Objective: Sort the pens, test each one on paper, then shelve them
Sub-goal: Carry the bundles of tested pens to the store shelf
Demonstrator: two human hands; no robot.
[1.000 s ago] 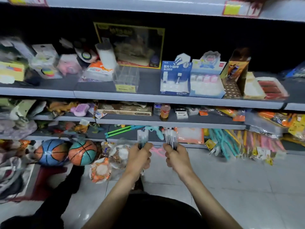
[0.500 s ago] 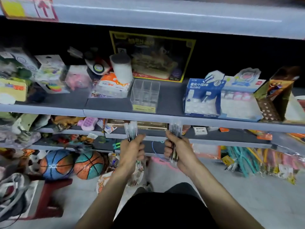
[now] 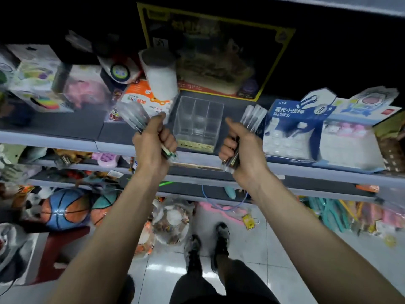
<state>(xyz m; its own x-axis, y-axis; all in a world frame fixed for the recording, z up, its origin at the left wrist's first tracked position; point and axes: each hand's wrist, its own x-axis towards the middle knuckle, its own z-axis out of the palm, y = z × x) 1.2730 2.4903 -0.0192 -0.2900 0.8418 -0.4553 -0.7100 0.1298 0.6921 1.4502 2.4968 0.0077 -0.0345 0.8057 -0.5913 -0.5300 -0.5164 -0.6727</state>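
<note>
Pens were gripped in two bundles in front of the shelf (image 3: 65, 128), one at each side of a clear organiser (image 3: 198, 132)
The left hand (image 3: 153, 145) had its fingers (image 3: 169, 140) curled tight round the left bundle (image 3: 133, 116), whose clear caps tilted up and to the left over the shelf edge, with coloured ends poking out below the fist. The right hand (image 3: 244, 150) had its fingers (image 3: 228, 147) wrapped round the right bundle (image 3: 253, 117), caps pointing up and slightly right, close to a blue box (image 3: 291, 128). The organiser stood upright on the shelf between the two fists. A white cylinder (image 3: 161, 80) stood behind the left bundle, and basketballs (image 3: 63, 210) lay low on the left, near the tiled floor (image 3: 252, 249)
</note>
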